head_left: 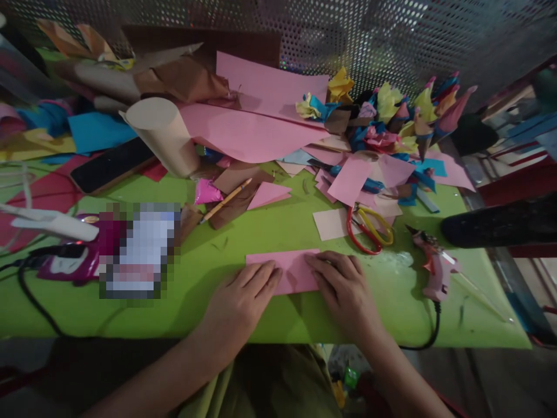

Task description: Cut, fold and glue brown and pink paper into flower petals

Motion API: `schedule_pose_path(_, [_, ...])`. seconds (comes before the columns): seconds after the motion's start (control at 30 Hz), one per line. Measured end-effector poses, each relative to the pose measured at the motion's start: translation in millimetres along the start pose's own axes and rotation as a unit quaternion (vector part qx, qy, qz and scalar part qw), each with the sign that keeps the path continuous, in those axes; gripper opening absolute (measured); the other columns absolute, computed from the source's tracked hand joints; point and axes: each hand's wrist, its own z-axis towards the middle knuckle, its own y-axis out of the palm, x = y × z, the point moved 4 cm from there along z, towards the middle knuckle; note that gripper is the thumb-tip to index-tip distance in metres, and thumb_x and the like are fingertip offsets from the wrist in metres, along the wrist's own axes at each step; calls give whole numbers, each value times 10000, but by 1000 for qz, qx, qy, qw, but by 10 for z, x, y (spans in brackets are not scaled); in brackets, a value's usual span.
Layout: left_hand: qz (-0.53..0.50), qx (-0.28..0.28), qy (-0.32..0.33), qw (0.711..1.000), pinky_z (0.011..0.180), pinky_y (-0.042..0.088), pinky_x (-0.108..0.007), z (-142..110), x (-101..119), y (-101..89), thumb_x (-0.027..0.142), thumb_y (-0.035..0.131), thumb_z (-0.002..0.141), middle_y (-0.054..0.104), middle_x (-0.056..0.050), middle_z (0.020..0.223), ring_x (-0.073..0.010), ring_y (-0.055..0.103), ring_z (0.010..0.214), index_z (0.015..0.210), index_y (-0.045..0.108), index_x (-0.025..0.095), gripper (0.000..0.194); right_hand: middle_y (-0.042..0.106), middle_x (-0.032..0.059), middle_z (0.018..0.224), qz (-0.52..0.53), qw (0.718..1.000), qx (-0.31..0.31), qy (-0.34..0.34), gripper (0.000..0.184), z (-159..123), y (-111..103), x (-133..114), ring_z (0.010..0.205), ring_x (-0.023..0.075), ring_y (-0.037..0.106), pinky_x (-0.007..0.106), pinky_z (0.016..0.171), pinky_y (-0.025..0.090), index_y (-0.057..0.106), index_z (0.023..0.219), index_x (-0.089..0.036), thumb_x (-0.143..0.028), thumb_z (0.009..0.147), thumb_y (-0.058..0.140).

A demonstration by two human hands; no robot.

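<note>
A folded strip of pink paper (298,273) lies flat on the green tabletop, close to its front edge. My left hand (243,293) is closed over the left end of the strip, fingers bent together and pressing it down. At the other end, my right hand (343,287) holds the paper the same way, fingertips on its upper right part. Between the hands the middle of the strip shows. Red and yellow-handled scissors (369,229) rest just beyond my right hand, on a pale paper piece (328,224).
A pink glue gun (437,270) with its cord lies at right, near a dark cylinder (500,223). A blurred-out phone (143,249) and a purple power strip (69,261) sit left. Behind are a pencil (226,200), a paper roll (163,136), pink sheets (256,130) and crumpled paper flowers (389,101).
</note>
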Motion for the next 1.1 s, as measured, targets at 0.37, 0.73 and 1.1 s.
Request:
schedule_pose_path(0.37, [17, -73, -9, 997, 1117, 412, -458, -131, 134, 68, 616, 652, 870, 475, -143, 1549, -315, 458, 1386, 1544, 413, 322, 773, 718, 109, 1127, -19, 999, 32, -14, 308, 31, -93, -31, 1003, 262, 649, 442, 866, 499, 713, 1229, -245, -237, 1013, 493])
schedule_pose_path(0.73, [8, -65, -13, 998, 1168, 395, -452, -140, 119, 62, 553, 723, 838, 468, -166, 1553, -324, 458, 1387, 1310, 664, 181, 604, 540, 128, 1521, -40, 992, -74, -96, 627, -473, 150, -736, 1430, 266, 473, 482, 1145, 434, 381, 1559, -161, -330, 974, 528])
schedule_pose_path(1.1, [8, -87, -8, 996, 1214, 243, -575, -302, -36, -19, 574, 610, 916, 404, -55, 1618, -314, 395, 1464, 1550, 389, 355, 706, 596, 104, 1473, -105, 992, -59, -22, 574, -656, 22, -375, 1336, 245, 572, 487, 1189, 249, 355, 1558, -223, -227, 996, 473])
